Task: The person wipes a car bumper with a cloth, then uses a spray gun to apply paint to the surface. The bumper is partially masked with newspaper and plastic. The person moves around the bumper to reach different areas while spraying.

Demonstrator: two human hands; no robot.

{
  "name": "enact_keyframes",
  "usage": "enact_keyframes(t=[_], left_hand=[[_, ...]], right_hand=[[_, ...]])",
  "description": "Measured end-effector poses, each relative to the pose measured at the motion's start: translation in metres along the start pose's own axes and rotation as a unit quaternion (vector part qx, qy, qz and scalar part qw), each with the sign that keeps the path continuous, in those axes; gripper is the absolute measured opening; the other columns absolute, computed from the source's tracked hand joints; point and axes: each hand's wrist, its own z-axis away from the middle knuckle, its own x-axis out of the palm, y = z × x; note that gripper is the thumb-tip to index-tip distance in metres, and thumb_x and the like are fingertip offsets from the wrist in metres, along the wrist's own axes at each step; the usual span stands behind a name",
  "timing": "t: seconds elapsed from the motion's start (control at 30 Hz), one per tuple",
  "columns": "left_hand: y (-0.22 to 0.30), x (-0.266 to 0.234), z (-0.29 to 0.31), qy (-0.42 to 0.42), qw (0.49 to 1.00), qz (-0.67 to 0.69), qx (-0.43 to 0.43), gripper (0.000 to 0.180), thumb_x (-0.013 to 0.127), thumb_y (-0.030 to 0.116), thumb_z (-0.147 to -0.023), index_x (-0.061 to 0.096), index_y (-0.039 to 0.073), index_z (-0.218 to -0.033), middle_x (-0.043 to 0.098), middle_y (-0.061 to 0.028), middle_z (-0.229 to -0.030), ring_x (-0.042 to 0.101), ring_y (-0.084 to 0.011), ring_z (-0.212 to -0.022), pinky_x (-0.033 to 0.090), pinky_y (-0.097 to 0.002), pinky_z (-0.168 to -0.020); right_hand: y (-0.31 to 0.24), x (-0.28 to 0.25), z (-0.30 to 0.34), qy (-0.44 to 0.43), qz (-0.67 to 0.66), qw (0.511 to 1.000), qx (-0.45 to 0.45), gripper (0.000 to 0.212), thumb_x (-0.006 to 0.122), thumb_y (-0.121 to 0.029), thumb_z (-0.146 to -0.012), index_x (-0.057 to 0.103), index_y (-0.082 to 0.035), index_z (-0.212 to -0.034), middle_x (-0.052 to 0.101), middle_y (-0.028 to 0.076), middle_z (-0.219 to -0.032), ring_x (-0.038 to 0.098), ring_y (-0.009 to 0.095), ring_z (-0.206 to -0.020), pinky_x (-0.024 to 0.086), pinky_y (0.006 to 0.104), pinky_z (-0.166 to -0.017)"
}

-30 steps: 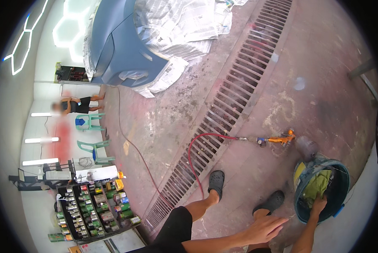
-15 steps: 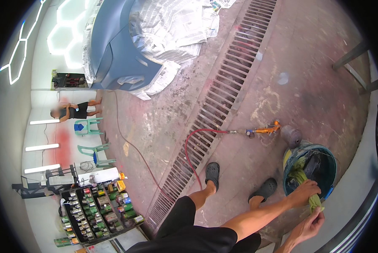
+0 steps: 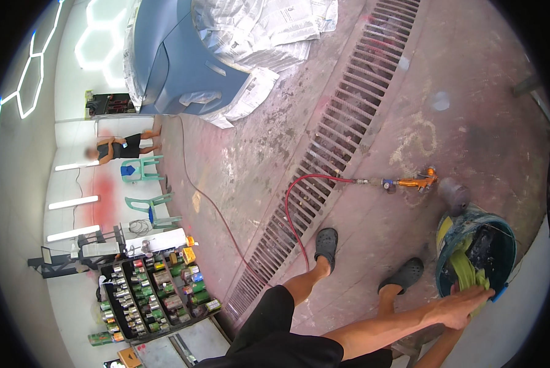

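A yellow-green cloth hangs bunched over the inside of a dark teal bucket at the right, its lower end in my hands. The bucket holds dark, wet-looking contents. My left hand lies across the cloth at the bucket's near rim, closed around it. My right hand is mostly hidden beneath the left one, with its forearm coming up from below; its grip on the cloth cannot be made out. Just beyond the bucket, an orange spray gun with a greyish cup lies on the floor.
A red hose runs from the spray gun across a floor drain grate. A blue-grey car panel masked with newspaper stands at the far left. Paint cans fill a rack. Another person is near green chairs.
My hands, earlier apart with the cloth's end stretched between them, have come together, left over right. More of the cloth shows inside the bucket. The whole view has shifted slightly.
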Motion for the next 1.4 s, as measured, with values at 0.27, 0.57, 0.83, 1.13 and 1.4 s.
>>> enact_keyframes(t=[0.27, 0.57, 0.83, 1.13, 1.4], left_hand=[[-0.016, 0.002, -0.018, 0.152, 0.976, 0.131, -0.084, 0.086, 0.080, 0.036, -0.094, 0.044, 0.008, -0.166, 0.032, -0.0302, -0.172, 0.030, -0.0494, -0.160, 0.030, -0.0556, -0.130], [-0.018, 0.023, -0.055, 0.229, 0.891, 0.363, -0.151, 0.055, 0.082, 0.025, -0.092, 0.068, -0.001, -0.139, 0.077, -0.0175, -0.112, 0.075, -0.0250, -0.110, 0.058, -0.0405, -0.099], [-0.002, 0.001, -0.062, 0.143, 0.878, 0.444, -0.106, 0.057, 0.062, -0.012, -0.090, 0.058, 0.006, -0.144, 0.066, -0.0123, -0.141, 0.066, -0.0180, -0.119, 0.057, -0.0351, -0.105], [0.000, -0.009, -0.107, -0.194, 0.916, 0.303, -0.179, 0.032, 0.082, 0.012, -0.090, 0.079, 0.000, -0.120, 0.081, -0.0078, -0.099, 0.074, -0.0166, -0.090, 0.061, -0.0347, -0.086], [-0.010, 0.026, -0.120, -0.188, 0.966, 0.082, -0.156, 0.028, 0.087, 0.032, -0.088, 0.085, 0.007, -0.101, 0.080, -0.0094, -0.085, 0.076, -0.0223, -0.086, 0.060, -0.0390, -0.083]], right_hand=[[-0.001, 0.016, -0.016, 0.102, -0.026, 0.992, 0.066, 0.059, 0.044, -0.048, -0.118, 0.051, -0.005, -0.157, 0.059, 0.016, -0.153, 0.061, 0.031, -0.139, 0.053, 0.0450, -0.115], [-0.016, 0.004, -0.008, 0.184, -0.041, 0.981, 0.042, 0.055, 0.040, -0.043, -0.117, 0.058, -0.001, -0.148, 0.066, 0.015, -0.143, 0.066, 0.031, -0.132, 0.056, 0.0451, -0.111], [-0.011, -0.072, -0.041, -0.155, -0.205, 0.964, 0.071, 0.068, 0.055, -0.060, -0.112, 0.060, -0.005, -0.153, 0.066, 0.018, -0.150, 0.066, 0.033, -0.136, 0.055, 0.0462, -0.114], [-0.047, -0.044, 0.001, -0.140, 0.037, 0.970, 0.198, 0.045, 0.082, -0.027, -0.097, 0.067, -0.008, -0.135, 0.076, 0.009, -0.119, 0.073, 0.024, -0.114, 0.059, 0.0371, -0.068], [-0.025, -0.041, 0.009, 0.022, 0.160, 0.976, 0.145, 0.038, 0.081, -0.008, -0.094, 0.069, -0.008, -0.129, 0.071, 0.003, -0.113, 0.069, 0.018, -0.102, 0.055, 0.0344, -0.084]])
